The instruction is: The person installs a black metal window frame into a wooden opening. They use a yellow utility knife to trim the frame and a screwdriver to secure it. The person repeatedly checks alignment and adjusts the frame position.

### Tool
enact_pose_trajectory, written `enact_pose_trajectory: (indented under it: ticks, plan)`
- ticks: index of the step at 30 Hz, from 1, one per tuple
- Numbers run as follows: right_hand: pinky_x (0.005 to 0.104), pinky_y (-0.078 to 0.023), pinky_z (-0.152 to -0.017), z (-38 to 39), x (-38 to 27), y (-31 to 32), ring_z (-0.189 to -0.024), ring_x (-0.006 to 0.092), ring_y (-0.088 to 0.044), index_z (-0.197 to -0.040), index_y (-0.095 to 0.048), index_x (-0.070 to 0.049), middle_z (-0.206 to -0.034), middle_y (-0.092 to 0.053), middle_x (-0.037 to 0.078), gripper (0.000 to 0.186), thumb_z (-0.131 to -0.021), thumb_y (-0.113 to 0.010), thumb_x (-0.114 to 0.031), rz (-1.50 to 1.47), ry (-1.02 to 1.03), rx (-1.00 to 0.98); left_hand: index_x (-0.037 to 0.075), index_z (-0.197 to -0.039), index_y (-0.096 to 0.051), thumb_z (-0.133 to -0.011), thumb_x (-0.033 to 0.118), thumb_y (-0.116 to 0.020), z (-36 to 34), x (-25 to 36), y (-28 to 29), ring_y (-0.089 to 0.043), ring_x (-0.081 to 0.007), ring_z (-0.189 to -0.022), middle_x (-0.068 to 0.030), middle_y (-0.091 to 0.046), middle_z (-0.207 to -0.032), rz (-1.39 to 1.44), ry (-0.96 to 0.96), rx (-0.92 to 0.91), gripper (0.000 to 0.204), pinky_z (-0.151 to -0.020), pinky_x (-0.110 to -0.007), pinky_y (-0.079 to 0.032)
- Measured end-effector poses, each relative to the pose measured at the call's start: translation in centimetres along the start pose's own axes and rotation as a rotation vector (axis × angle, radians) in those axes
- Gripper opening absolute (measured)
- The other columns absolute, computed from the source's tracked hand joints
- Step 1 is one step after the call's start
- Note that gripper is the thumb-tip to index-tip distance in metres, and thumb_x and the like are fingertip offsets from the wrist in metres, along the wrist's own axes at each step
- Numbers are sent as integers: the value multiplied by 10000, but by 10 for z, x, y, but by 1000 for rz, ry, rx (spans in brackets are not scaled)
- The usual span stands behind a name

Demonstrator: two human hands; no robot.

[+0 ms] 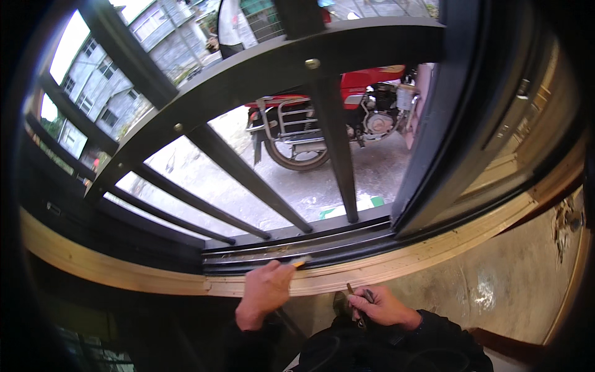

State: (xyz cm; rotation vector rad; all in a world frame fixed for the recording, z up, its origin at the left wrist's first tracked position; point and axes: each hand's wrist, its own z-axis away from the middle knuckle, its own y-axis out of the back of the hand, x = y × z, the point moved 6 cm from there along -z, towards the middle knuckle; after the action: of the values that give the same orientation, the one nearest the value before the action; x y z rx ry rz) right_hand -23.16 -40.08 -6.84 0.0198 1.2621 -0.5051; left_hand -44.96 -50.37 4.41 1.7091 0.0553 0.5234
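My left hand (266,291) is closed at the inner edge of the window frame, over the wooden sill trim (334,277). From its fingers pokes a small tool with a yellow part and a pale tip (300,263), slanting toward the black window track (279,253). The rest of that tool is hidden in the fist. Lower and to the right, close to my body, my right hand (385,307) is closed around a slim dark metal tool (359,319); its kind is unclear. Bits of debris lie along the track.
Black metal bars (254,177) joined by a curved crosspiece (248,62) stand beyond the track. Outside is a parked red motorcycle (365,105). A dark sliding sash (458,124) fills the right side. Below the trim, a worn wall (496,285) shows damage at far right.
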Motion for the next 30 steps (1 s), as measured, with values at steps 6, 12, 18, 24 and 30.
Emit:
enact_pose_trajectory:
  ticks: [6, 12, 18, 24, 30]
  plan:
    - [230, -437, -546, 2, -3, 0, -586, 43, -539, -937, -670, -31, -705, -663, -5, 267, -1055, -611, -263, 3, -39, -31, 48, -970, -770, -892, 111, -721, 31, -58, 54, -680, -313, -723, -141, -694, -826, 12, 246, 57, 111, -632, -383, -531]
    - [233, -441, -557, -2, -2, -8, -599, 46, -551, -920, -668, -32, -704, -660, -4, 272, -1057, -606, -258, 54, -8, -60, 83, -991, -765, -889, 128, -741, -11, -8, 5, -662, -323, -692, -115, -660, -780, 108, 64, 171, 114, -615, -398, -519]
    - [236, -447, -565, 4, -2, -4, -604, 48, -566, -931, -664, -34, -710, -669, -2, 257, -1060, -604, -249, -9, -90, -63, 133, -1001, -762, -892, 179, -729, 9, -52, 11, -673, -342, -741, -99, -674, -821, 15, 184, 173, 123, -645, -415, -533]
    - [248, -479, -594, 1, -1, -11, -629, 61, -597, -930, -673, -16, -701, -666, 10, 286, -1058, -606, -263, 53, -128, -75, 62, -948, -772, -886, 121, -726, 33, -66, 33, -679, -333, -745, -134, -694, -824, 133, 262, 247, 98, -661, -400, -533]
    - [250, -483, -590, -5, 4, -20, -618, 63, -594, -930, -670, -14, -691, -661, 5, 291, -1055, -612, -270, 120, -108, -106, 52, -938, -770, -871, 98, -727, 35, -73, 24, -671, -336, -736, -135, -687, -806, 88, 249, 288, 92, -656, -402, -530]
